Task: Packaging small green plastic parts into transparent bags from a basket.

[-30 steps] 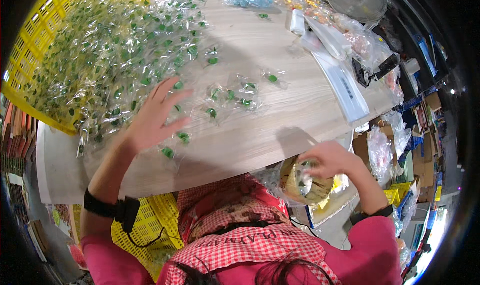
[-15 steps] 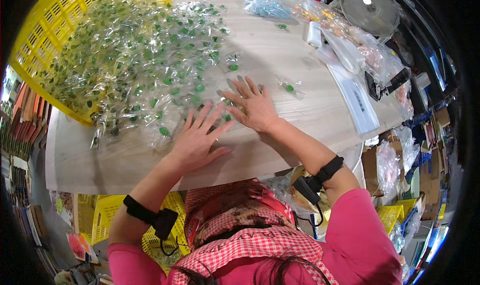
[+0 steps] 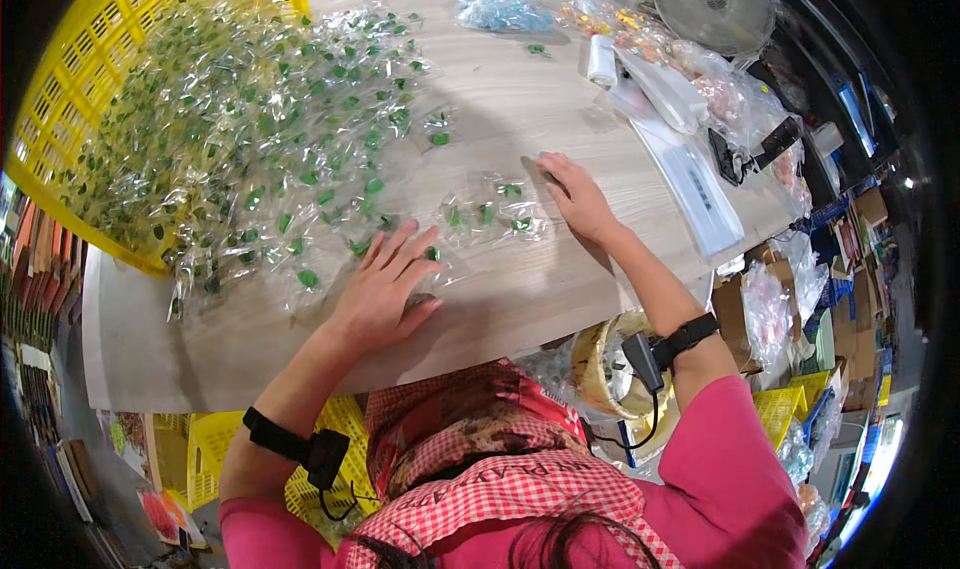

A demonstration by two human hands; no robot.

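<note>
A wide heap of small clear plastic packets (image 3: 290,139) with green leaf-like pieces inside spreads over the left half of the table (image 3: 500,89). My left hand (image 3: 385,289) lies palm down at the heap's near right edge, fingers spread, the fingertips touching or just beside packets. Right of the heap, a small group of the same packets (image 3: 490,214) lies between my hands. My right hand (image 3: 580,199) rests at that group's right side, fingers stretched out and close together, and nothing shows in its grasp. One loose packet (image 3: 438,137) lies farther back.
A tipped yellow crate (image 3: 95,89) borders the heap at the left. At the back lie blue packets (image 3: 505,11) and orange-yellow packets (image 3: 610,19), with a fan (image 3: 712,14) beyond. Flat clear bags (image 3: 690,184) and a phone holder (image 3: 735,154) occupy the right side.
My right hand has moved right, away from my left hand, and several packets now lie in between. My left hand has shifted slightly nearer to me. The whole view has shifted a little.
</note>
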